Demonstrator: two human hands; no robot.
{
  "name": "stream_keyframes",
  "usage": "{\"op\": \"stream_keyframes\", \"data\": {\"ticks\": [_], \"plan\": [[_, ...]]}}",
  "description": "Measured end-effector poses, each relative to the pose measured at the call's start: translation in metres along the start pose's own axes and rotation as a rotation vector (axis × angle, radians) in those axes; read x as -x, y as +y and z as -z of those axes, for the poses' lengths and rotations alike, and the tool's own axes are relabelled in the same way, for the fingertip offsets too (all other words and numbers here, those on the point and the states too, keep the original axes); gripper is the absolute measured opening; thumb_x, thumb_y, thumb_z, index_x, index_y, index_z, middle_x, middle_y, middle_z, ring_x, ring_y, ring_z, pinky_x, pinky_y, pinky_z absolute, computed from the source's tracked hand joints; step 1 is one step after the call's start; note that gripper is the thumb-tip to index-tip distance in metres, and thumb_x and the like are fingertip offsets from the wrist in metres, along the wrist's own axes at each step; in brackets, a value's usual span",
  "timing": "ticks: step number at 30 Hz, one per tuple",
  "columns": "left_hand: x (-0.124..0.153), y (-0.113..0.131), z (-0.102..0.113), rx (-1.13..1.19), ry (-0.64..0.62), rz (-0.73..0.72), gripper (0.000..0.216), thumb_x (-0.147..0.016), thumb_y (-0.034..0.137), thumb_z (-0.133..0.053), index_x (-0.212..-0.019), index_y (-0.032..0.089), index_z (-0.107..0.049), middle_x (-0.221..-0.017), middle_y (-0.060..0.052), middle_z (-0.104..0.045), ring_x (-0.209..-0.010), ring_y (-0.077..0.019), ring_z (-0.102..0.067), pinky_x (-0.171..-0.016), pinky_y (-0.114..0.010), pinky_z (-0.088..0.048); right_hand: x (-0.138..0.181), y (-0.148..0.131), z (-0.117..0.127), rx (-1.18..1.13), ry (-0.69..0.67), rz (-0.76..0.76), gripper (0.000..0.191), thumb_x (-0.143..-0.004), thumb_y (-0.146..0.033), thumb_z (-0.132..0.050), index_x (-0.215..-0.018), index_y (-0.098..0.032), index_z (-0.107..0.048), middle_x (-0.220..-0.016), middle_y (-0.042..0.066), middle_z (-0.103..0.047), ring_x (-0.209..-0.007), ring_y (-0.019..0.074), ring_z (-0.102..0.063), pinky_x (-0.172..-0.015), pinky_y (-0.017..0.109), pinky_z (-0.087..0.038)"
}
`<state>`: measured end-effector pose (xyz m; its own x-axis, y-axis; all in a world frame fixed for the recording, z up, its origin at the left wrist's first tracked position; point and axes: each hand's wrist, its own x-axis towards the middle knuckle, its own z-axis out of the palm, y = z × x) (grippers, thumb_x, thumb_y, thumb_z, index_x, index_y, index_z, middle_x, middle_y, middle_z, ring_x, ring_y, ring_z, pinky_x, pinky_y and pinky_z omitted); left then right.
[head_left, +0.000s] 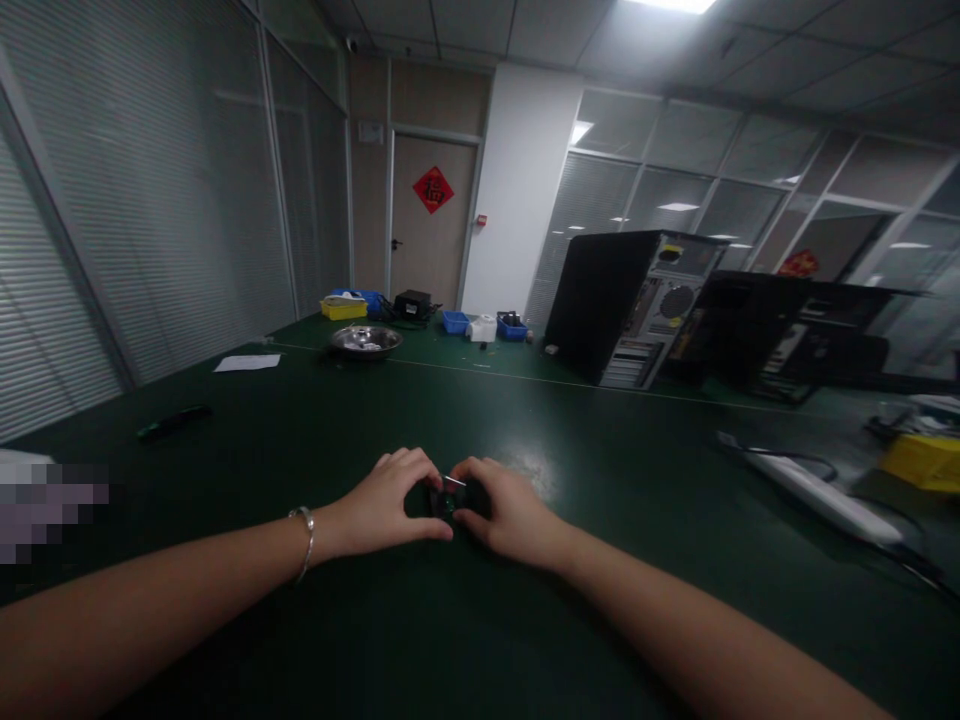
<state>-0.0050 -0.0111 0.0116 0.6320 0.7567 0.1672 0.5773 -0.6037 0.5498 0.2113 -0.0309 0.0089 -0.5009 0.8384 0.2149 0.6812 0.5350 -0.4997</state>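
Observation:
Between my hands, on or just above the table, is a small dark device (450, 497) with a green patch and a shiny upper edge; its exact kind is too dark to make out. My left hand (390, 505), with a silver bracelet at the wrist, curves around its left side, fingertips at the top edge and thumb at the lower edge. From the other side my right hand (514, 508) grips it, fingers bent over the far edge and thumb at the near edge. The right fingers and palm hide part of the device.
On the green table (300, 420) lie a dark slim tool (176, 422), white paper (247, 363) and a metal bowl (366, 342). Blue bins (454, 321) stand at the back. A black computer tower (600, 305) is at right, with a white power strip (825, 497) and yellow bin (926, 460) nearer.

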Motion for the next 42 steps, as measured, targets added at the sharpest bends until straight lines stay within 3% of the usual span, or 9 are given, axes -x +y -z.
{"op": "stream_keyframes", "data": {"ticks": [7,20,24,29,36,42], "plan": [[-0.002,-0.007,-0.005,0.027,0.008,-0.049,0.042,-0.073,0.05,-0.068,-0.104,0.023,-0.06,-0.103,-0.004,-0.056,-0.098,-0.0249,-0.051,-0.084,-0.037,-0.04,-0.002,0.003,-0.005,-0.042,0.056,0.041,0.029,-0.077,-0.018,-0.066,-0.103,-0.025,-0.057,-0.096,0.002,-0.063,-0.086,0.0196,-0.058,-0.072,0.03,-0.046],[-0.001,-0.005,-0.005,0.137,0.006,-0.064,0.041,-0.074,0.04,-0.071,-0.11,0.024,-0.062,-0.108,-0.006,-0.055,-0.104,-0.0251,-0.052,-0.089,-0.039,-0.043,-0.002,0.006,-0.007,-0.201,0.069,-0.026,0.051,-0.075,-0.017,-0.068,-0.119,-0.024,-0.043,-0.103,0.003,-0.064,-0.095,0.0195,-0.061,-0.083,0.035,-0.046],[-0.001,-0.004,-0.004,0.222,0.01,-0.058,0.041,-0.073,0.037,-0.072,-0.111,0.024,-0.062,-0.107,-0.005,-0.054,-0.097,-0.0219,-0.054,-0.085,-0.036,-0.046,-0.002,0.0,-0.005,-0.322,0.054,-0.05,0.054,-0.077,-0.016,-0.067,-0.122,-0.023,-0.039,-0.104,0.003,-0.064,-0.097,0.018,-0.061,-0.088,0.035,-0.045],[-0.002,-0.007,-0.004,0.304,0.05,-0.02,0.041,-0.072,0.033,-0.073,-0.111,0.024,-0.062,-0.104,-0.003,-0.054,-0.089,-0.0188,-0.055,-0.081,-0.034,-0.047,-0.002,-0.002,-0.012,-0.43,0.159,-0.04,0.053,-0.078,-0.015,-0.065,-0.122,-0.023,-0.036,-0.102,0.002,-0.061,-0.1,0.0173,-0.06,-0.09,0.035,-0.045],[-0.007,-0.009,-0.015,0.705,0.003,0.068,0.048,-0.073,0.022,-0.071,-0.118,0.02,-0.055,-0.101,-0.004,-0.062,-0.086,-0.0169,-0.06,-0.083,-0.036,-0.049,-0.003,-0.001,-0.021,-0.47,0.297,0.044,0.049,-0.081,-0.017,-0.063,-0.121,-0.024,-0.036,-0.102,0.003,-0.06,-0.1,0.0175,-0.059,-0.091,0.036,-0.045],[-0.009,-0.012,-0.021,0.931,-0.019,0.107,0.05,-0.07,0.019,-0.074,-0.116,0.016,-0.055,-0.093,-0.005,-0.067,-0.09,-0.0208,-0.066,-0.085,-0.038,-0.05,-0.003,-0.004,-0.022,-0.484,0.33,0.045,0.038,-0.083,-0.02,-0.062,-0.114,-0.023,-0.042,-0.103,0.005,-0.061,-0.093,0.0164,-0.06,-0.079,0.031,-0.05]]}}
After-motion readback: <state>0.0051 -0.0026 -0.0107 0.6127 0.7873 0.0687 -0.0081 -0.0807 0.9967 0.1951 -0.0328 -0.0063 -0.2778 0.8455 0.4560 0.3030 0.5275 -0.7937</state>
